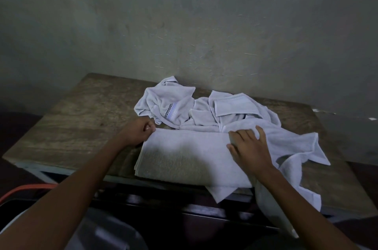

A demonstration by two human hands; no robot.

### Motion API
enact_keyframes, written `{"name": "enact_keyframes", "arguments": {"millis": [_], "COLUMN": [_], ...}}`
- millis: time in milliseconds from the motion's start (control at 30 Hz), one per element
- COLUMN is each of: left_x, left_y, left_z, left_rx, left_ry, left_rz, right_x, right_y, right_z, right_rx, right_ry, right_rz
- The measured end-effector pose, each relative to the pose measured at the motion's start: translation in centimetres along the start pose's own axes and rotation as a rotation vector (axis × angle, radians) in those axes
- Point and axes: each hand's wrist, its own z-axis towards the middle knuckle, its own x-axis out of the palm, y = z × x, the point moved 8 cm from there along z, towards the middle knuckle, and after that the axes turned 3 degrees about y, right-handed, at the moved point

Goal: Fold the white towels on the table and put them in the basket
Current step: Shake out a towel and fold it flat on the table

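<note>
The curled fingers of the left hand (141, 130) hide the folded towel (184, 153) corner, so we cannot tell whether they pinch it. Our right forearm (302, 206) covers part of a hanging towel (266, 204). The bottom edge cuts off a blurred grey container (106, 231).

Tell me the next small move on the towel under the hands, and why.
Probably fold it across: the left hand pinches the far-left corner of the folded towel while the right hand presses flat on its right end, so carrying that corner rightward would halve the wide rectangle.
</note>
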Motion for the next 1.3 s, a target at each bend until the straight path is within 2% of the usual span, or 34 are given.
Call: {"name": "enact_keyframes", "arguments": {"millis": [67, 133, 300, 467, 567, 667, 800, 933, 1067, 1167, 1233, 1300], "left_x": [0.4, 0.8, 0.8, 0.7, 0.5, 0.3, -0.1, -0.4, -0.7, -0.3, -0.5, -0.7], "left_y": [-0.6, -0.8, -1.1, -1.2, -1.8, -1.9, -1.2, -1.0, 0.4, 0.7, 0.1, -1.1], "left_z": [0.3, 0.6, 0.3, 0.0, 0.1, 0.1, -0.6, -0.8, -1.2, -1.8, -1.6, -1.4], "left_rx": [0.021, 0.056, 0.112, 0.080, 0.083, 0.083, 0.112, 0.096, -0.046, -0.060, -0.045, -0.082], "left_ry": [0.070, 0.102, 0.086, 0.150, 0.208, 0.180, 0.095, 0.080, 0.018, 0.004, -0.020, -0.090], "left_rz": [0.053, 0.078, 0.056, 0.058, 0.161, 0.198, 0.139, 0.082, -0.059, 0.010, 0.179, 0.386], "right_x": [-0.5, -0.3, 0.7, 1.0, 0.9, 0.9, 1.5, 2.0, 2.0, 2.2, 1.7, 0.3], "right_y": [-1.1, -2.4, -4.6, -5.3, -5.5, -5.8, -6.4, -6.4, -6.8, -6.5, -6.0, -4.9], "right_z": [0.6, 1.5, 3.2, 3.2, 3.2, 3.1, 2.3, 2.1, 2.0, 1.8, 1.7, 1.5], "right_rx": [0.040, 0.092, 0.117, 0.146, 0.149, 0.167, 0.247, 0.292, 0.345, 0.308, 0.274, 0.217], "right_ry": [0.037, 0.174, 0.438, 0.521, 0.520, 0.484, 0.455, 0.425, 0.407, 0.450, 0.429, 0.279], "right_rz": [0.079, 0.143, 0.160, 0.225, 0.265, 0.355, 0.414, 0.399, 0.474, 0.399, 0.314, 0.203]}}
